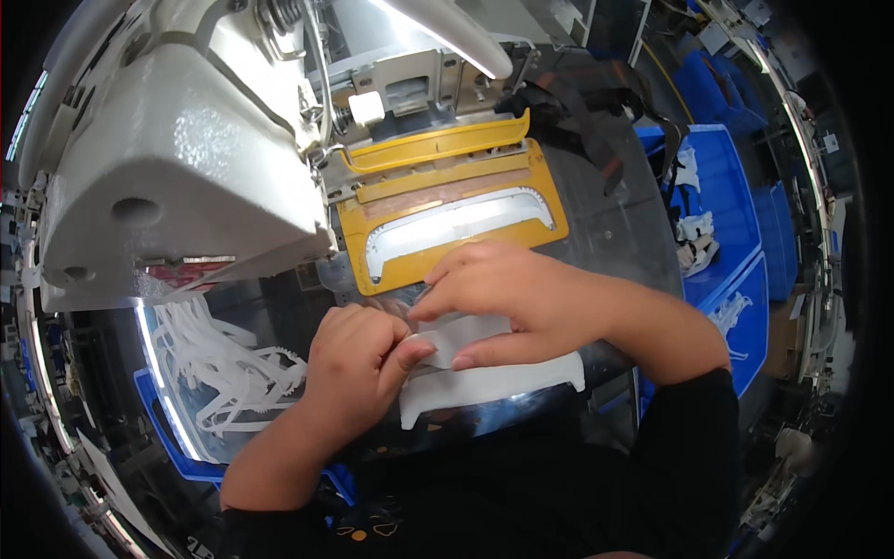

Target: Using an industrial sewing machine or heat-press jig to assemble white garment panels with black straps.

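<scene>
My left hand (pixel 356 360) is closed, its thumb and curled fingers pinching the edge of a thin white piece (pixel 445 348). My right hand (pixel 517 303) curves over the same piece, thumb on the near side and fingers on the far side; its palm side is hidden. Just below, a white shaped strip with turned-down ends (pixel 498 380) lies at the table's front edge. Beyond my hands a yellow template plate (pixel 405 276) carries a white bracket-shaped piece (pixel 456 220) with notched ends. A yellow trough-shaped bar (pixel 438 144) sits tilted behind that plate.
A large white sewing machine head (pixel 214 158) looms at the left, beside the plate. Under it lies a heap of white strips (pixel 219 359). Blue bins (pixel 731 200) with white pieces stand at the right, past the dark table (pixel 619 242). A black strap (pixel 652 107) lies at the back right.
</scene>
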`<state>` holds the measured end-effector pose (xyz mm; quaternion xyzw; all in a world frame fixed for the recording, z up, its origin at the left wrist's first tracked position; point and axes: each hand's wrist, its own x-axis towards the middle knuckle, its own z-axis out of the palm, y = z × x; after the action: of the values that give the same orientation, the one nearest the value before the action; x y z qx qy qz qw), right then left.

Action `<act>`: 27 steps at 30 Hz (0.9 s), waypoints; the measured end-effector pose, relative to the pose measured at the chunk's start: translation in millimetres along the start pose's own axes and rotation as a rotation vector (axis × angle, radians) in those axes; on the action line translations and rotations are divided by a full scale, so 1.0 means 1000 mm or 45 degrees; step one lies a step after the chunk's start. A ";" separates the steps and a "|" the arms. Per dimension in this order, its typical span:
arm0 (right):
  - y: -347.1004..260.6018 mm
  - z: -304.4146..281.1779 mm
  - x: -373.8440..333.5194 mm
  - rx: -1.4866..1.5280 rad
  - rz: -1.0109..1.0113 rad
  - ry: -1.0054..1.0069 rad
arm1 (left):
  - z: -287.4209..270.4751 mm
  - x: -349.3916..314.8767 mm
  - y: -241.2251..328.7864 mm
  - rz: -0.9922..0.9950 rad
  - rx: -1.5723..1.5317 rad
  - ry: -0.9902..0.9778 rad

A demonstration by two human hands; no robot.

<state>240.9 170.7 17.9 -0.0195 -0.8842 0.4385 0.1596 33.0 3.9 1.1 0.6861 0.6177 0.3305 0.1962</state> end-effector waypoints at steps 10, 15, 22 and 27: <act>0.007 -0.014 -0.007 0.377 0.164 -0.024 | 0.000 0.001 0.005 -0.099 -0.038 -0.014; 0.003 0.005 -0.003 0.051 0.031 -0.066 | 0.001 0.004 0.003 0.024 -0.080 -0.024; -0.006 -0.031 -0.011 0.214 0.146 -0.037 | -0.001 0.006 0.004 -0.061 -0.031 -0.094; -0.010 -0.075 -0.040 0.684 -0.165 0.532 | 0.004 0.002 -0.008 0.036 0.158 -0.119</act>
<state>302.2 215.3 57.4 -0.0100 -0.6848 0.6312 0.3641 30.1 7.4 -6.8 0.7203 0.6175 0.2618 0.1772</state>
